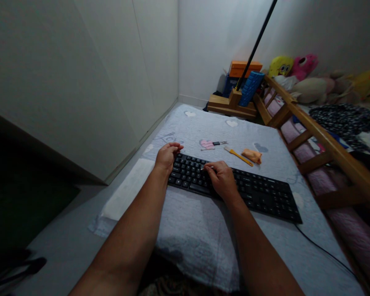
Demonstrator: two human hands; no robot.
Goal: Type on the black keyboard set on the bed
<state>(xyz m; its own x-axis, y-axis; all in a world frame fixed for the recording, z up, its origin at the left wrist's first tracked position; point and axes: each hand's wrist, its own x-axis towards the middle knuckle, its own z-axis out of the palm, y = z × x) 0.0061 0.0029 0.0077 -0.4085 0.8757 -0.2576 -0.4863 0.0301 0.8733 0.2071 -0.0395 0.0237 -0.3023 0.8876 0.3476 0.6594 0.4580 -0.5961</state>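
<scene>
A black keyboard (259, 193) lies across a pale grey quilt (188, 222). My left hand (167, 155) grips the keyboard's far left corner, fingers curled over its edge. Over the keys left of centre, my right hand (221, 177) pinches a thin, light-coloured tool whose tip (203, 168) points left at the keys. Beyond the keyboard lie a pink item with a small dark-handled tool (212, 143), a yellow-handled tool (239, 156) and an orange cloth-like piece (252, 155).
The keyboard's cable (323, 250) trails off to the right. A wooden bed rail (320, 135) runs along the right, with plush toys (292, 68) behind it. A white wall (80, 82) stands on the left; boxes and a blue roller (249, 86) sit at the far end.
</scene>
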